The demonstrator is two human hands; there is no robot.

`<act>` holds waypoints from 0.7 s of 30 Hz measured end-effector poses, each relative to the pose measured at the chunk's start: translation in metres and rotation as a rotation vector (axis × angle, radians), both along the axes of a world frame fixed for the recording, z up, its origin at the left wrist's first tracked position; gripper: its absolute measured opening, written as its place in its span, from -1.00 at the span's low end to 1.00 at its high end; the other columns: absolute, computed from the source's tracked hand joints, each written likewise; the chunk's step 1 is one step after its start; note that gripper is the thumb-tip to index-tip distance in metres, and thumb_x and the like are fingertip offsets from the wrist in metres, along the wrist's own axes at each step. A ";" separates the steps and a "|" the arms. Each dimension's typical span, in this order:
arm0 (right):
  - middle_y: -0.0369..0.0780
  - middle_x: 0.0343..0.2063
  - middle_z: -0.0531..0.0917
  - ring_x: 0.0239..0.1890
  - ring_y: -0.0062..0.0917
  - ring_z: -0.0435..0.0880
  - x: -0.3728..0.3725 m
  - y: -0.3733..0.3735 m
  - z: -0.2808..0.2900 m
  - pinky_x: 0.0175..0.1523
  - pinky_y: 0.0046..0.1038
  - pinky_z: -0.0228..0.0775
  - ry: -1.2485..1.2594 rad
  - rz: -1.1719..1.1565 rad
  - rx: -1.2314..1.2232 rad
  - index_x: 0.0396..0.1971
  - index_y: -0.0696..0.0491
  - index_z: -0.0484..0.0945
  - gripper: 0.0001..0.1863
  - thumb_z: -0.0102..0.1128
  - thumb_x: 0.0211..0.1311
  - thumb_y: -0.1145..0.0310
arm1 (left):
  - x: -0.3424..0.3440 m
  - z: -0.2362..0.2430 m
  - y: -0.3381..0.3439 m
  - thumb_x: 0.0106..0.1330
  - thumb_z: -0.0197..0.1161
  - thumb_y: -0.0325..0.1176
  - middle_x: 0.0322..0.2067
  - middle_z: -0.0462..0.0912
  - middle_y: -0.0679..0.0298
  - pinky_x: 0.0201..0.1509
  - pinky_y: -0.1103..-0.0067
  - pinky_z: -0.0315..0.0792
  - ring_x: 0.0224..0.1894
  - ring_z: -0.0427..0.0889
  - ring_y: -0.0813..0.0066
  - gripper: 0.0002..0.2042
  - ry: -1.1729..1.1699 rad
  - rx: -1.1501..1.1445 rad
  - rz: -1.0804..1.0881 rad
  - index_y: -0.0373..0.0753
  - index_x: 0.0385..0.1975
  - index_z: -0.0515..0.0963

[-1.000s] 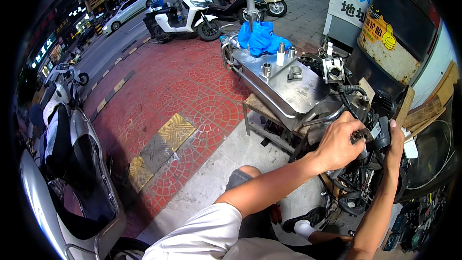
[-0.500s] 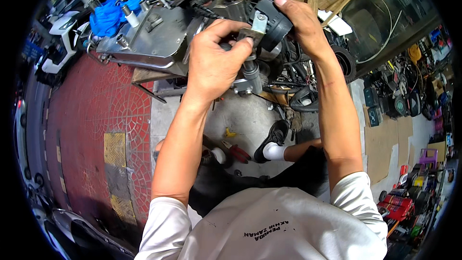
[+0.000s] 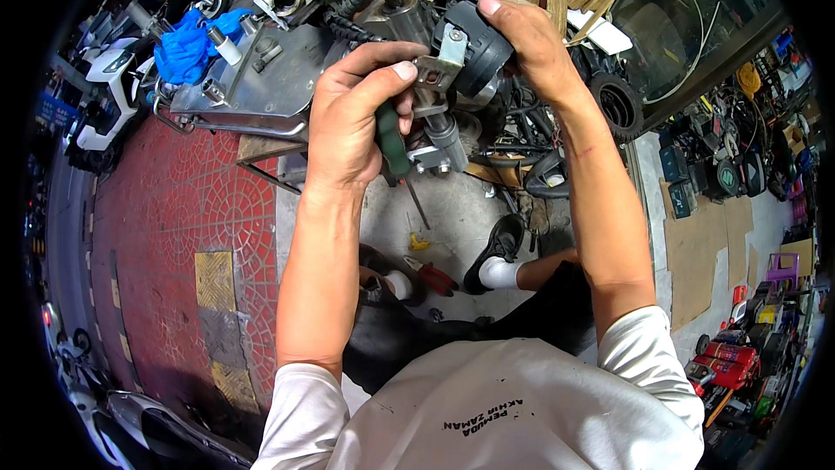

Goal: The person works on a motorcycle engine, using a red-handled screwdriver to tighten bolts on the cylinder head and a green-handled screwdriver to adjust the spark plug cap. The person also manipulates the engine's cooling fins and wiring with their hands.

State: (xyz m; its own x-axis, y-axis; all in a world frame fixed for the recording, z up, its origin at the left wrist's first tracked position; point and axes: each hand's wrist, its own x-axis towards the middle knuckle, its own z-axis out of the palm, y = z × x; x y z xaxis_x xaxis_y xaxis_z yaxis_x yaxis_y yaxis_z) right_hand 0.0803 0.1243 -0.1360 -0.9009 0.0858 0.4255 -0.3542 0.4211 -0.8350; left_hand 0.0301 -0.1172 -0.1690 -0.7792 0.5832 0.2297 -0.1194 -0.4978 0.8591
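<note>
My left hand (image 3: 352, 122) grips a green-handled screwdriver (image 3: 393, 150) with its shaft pointing down, and its fingertips press on a small metal bracket (image 3: 439, 66). My right hand (image 3: 531, 40) clasps a round black lamp housing (image 3: 474, 48) fixed to that bracket. Below them hangs a grey metal cylinder part (image 3: 444, 135) of a stripped scooter. Both hands are raised in front of me, close together.
A metal work table (image 3: 261, 87) with a blue rag (image 3: 187, 44) and small parts stands at the upper left. Red pliers (image 3: 435, 277) lie on the concrete floor by my black shoe (image 3: 500, 240). Parked scooters (image 3: 113, 79) line the left; parts and boxes crowd the right.
The view has swung from the street and table down onto my hands. My left hand has closed in on the bracket, and both hands now sit higher and nearer.
</note>
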 end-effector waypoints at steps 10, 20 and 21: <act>-0.30 -0.44 0.70 -0.39 -0.66 0.55 0.006 -0.004 -0.035 -0.26 -0.50 0.39 0.007 -0.027 -0.321 -0.24 0.15 0.70 -0.49 0.01 0.59 -0.01 | -0.001 0.006 -0.004 0.43 0.32 -0.50 -0.20 0.78 0.02 -0.49 0.59 0.56 -0.44 0.62 0.59 -0.78 -0.228 0.187 0.083 -0.40 0.00 0.65; -0.08 -0.44 0.73 -0.72 -0.43 0.46 0.019 0.022 -0.063 -0.56 -0.39 0.25 -0.291 0.079 -1.090 -0.10 0.07 0.67 -0.38 -0.23 0.48 -0.15 | -0.060 -0.029 -0.122 0.41 0.35 -0.46 -0.27 0.78 0.21 -0.44 0.66 0.44 -0.43 0.53 0.67 -0.82 0.176 -0.361 0.539 -0.35 -0.06 0.72; -0.07 -0.42 0.73 -0.69 -0.40 0.49 0.021 0.024 -0.066 -0.54 -0.39 0.25 -0.335 0.021 -1.122 -0.09 0.07 0.68 -0.37 -0.24 0.48 -0.15 | -0.067 -0.046 -0.134 0.40 0.35 -0.47 -0.31 0.77 0.28 -0.42 0.68 0.41 -0.43 0.54 0.69 -0.84 0.232 -0.576 0.487 -0.33 -0.09 0.73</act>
State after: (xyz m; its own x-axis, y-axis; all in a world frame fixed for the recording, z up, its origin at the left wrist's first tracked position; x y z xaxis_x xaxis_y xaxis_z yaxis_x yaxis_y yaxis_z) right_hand 0.1014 0.1480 -0.2019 -0.9592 0.2467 -0.1382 -0.0446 -0.6148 -0.7874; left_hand -0.0372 -0.2512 -0.2153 -0.9468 0.2647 0.1829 0.2114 0.0833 0.9738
